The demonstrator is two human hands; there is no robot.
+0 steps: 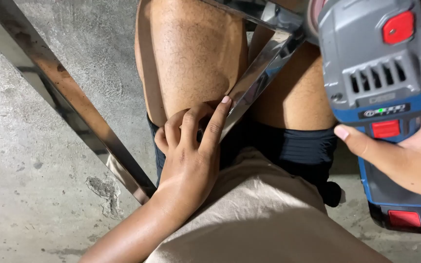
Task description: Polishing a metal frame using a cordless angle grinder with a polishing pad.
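two hands at work: left hand (191,146) pinches the polished steel bar (257,80) across the thigh, right hand (405,160) grips the cordless grinder (383,92) above it; a slip could likely cut the leg.

Bare concrete floor (40,160) lies open at left; steel bars (79,117) and knees (196,53) crowd the middle.
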